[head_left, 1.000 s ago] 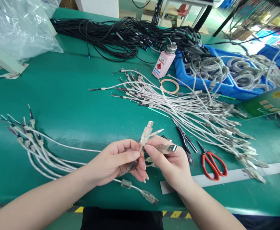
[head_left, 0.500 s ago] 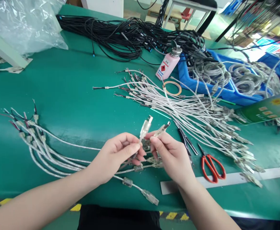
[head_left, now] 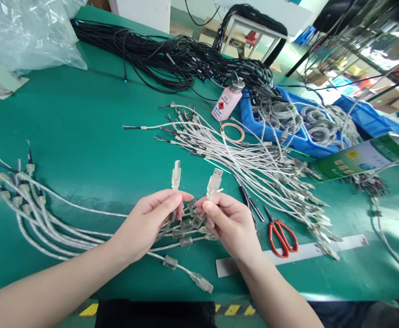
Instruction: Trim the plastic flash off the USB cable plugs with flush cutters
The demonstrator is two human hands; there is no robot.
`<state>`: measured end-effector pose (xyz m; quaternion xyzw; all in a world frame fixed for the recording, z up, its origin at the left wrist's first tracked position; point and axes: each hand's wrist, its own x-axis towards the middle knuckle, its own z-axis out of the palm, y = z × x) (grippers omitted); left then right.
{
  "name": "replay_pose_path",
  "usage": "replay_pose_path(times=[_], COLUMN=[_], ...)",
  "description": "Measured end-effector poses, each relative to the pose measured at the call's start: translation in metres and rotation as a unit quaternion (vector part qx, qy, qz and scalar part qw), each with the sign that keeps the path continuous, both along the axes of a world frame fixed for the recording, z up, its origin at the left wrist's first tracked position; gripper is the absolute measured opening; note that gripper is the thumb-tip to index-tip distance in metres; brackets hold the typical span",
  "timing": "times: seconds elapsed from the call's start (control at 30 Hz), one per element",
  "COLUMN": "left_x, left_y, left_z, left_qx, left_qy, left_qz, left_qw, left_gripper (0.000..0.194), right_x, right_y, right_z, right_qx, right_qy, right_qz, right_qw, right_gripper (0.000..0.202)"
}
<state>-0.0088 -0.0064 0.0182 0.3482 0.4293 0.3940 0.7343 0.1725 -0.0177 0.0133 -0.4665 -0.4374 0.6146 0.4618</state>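
Note:
Between the thumb and fingers of my left hand (head_left: 154,214) is a clear USB plug (head_left: 176,176), its metal end pointing up. My right hand (head_left: 228,221) pinches a second, flat USB connector (head_left: 215,182), also upright, a little apart from the first. Below and behind my fingers lie several grey-white cables with ferrite beads (head_left: 186,241); my hands hide part of them. One loose cable end (head_left: 202,282) rests nearest the front edge. The stripped wire ends (head_left: 23,187) of this bunch fan out at the left.
Red-handled scissors (head_left: 283,239) and a steel ruler (head_left: 343,246) lie right of my hands, near black-handled tweezers (head_left: 249,202). Beyond are a pile of white cables (head_left: 233,155), a tape roll (head_left: 232,132), a pink bottle (head_left: 227,102), blue bins (head_left: 271,123) and black cables (head_left: 144,54).
Both plugs have turned more upright and moved apart; the right one now shows its broad face. The whole view has shifted, so the table's things appear further left.

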Motion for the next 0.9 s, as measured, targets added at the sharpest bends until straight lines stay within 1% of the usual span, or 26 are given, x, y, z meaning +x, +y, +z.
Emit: replay_pose_path(times=[0.07, 0.17, 0.3, 0.37, 0.47, 0.57, 0.67, 0.8, 0.9], left_x=[0.0003, 0.0002, -0.0003, -0.0001, 0.0003, -0.0002, -0.0021, -0.0054, -0.0074], left_y=[0.0004, 0.0009, 0.0004, 0.0001, 0.0003, 0.0009, 0.0012, 0.0015, 0.003], left_z=[-0.0001, 0.0, 0.0006, 0.0012, 0.0014, 0.0003, -0.0008, -0.0008, 0.0001], left_qx=[-0.004, -0.033, -0.015, -0.016, -0.031, -0.027, -0.026, -0.045, -0.029], left_qy=[0.008, 0.0, 0.008, -0.01, -0.039, -0.018, 0.012, 0.01, 0.02], left_qz=[0.004, 0.005, 0.007, 0.009, 0.026, 0.033, 0.025, 0.004, -0.01], left_qw=[1.0, 0.999, 1.0, 1.0, 0.998, 0.999, 0.999, 0.999, 0.999], left_gripper=[0.022, 0.022, 0.019, 0.018, 0.022, 0.023, 0.021, 0.019, 0.014], right_x=[-0.0007, -0.0016, -0.0022, -0.0024, -0.0026, -0.0024, -0.0017, -0.0019, -0.003], right_y=[-0.001, -0.0022, -0.003, -0.003, -0.0026, -0.0025, -0.0026, -0.0025, -0.002], right_z=[0.0, 0.0011, 0.0027, 0.0032, 0.0039, 0.0043, 0.0041, 0.0034, 0.0039], right_qx=[-0.001, 0.005, 0.027, 0.029, 0.024, 0.018, 0.013, 0.018, 0.026], right_qy=[0.01, 0.012, -0.006, -0.013, -0.008, -0.003, -0.007, -0.001, 0.021], right_qz=[-0.007, -0.014, -0.016, -0.015, -0.015, -0.023, -0.022, -0.021, -0.024], right_qw=[1.0, 1.0, 0.999, 0.999, 1.0, 1.0, 1.0, 1.0, 0.999], right_gripper=[0.032, 0.034, 0.032, 0.032, 0.034, 0.037, 0.038, 0.038, 0.039])
